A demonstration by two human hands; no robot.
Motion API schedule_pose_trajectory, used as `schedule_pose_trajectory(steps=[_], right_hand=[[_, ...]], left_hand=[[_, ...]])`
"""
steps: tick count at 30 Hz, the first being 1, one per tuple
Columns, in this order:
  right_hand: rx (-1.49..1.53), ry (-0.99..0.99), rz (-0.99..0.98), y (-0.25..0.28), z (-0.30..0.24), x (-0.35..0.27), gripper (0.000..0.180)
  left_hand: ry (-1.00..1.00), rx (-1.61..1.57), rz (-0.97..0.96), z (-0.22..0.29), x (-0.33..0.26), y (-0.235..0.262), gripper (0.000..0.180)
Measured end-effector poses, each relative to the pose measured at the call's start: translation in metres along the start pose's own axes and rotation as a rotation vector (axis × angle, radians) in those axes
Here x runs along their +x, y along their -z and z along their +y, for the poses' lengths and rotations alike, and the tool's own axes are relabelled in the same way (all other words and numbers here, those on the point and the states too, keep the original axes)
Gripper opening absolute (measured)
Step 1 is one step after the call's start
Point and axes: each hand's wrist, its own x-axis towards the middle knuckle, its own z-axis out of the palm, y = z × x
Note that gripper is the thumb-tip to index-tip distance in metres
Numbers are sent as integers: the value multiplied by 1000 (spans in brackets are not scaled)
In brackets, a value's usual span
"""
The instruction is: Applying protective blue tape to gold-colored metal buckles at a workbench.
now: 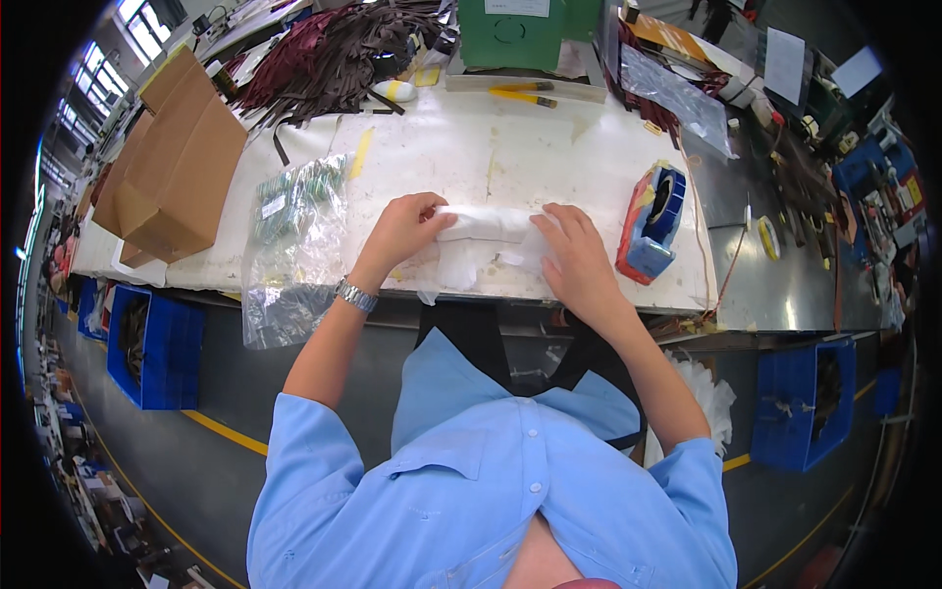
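Observation:
A white bundle wrapped in thin paper (483, 224) lies near the front edge of the white table, long side running left to right. My left hand (404, 228) is closed on its left end, thumb and fingers pinching the paper. At the right end, my right hand (577, 253) grips the paper with its fingers over the top. Loose flaps of thin white paper (453, 267) spread below the bundle toward the table's edge. What the wrapping holds inside is hidden.
A clear plastic bag with green contents (294, 221) overhangs the edge left of my arm. An open cardboard box (177, 167) stands farther left. A red-and-blue tape dispenser (651, 224) sits right of my hand. Dark strips (339, 59), a green box (510, 39) and yellow-handled cutters (522, 94) lie behind.

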Motion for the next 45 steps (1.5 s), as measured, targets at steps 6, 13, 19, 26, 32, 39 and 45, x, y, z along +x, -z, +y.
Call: schedule_pose_trajectory(steps=[6,13,19,26,32,39,45], right_hand=[[-27,181,-33,-33,-21,-42,44],[380,-104,-150,9,-42,-32,43],[-101,-25,291,-40,34,39,39],[14,-114,338,-50,53,84,40],[-20,-81,287,-57,77,81,34],[-40,-218,235,-58,83,102,35],[111,-144,15,-43,78,94,41]], left_hand=[[-6,566,199,14,24,-20,18],[-574,341,152,36,0,-12,16],[-292,134,32,12,46,-14,19],[-398,234,300,6,52,-13,20],[-326,155,143,-12,70,-20,20],[-298,190,326,-9,70,-27,19],[-373,107,176,-16,60,-16,31]])
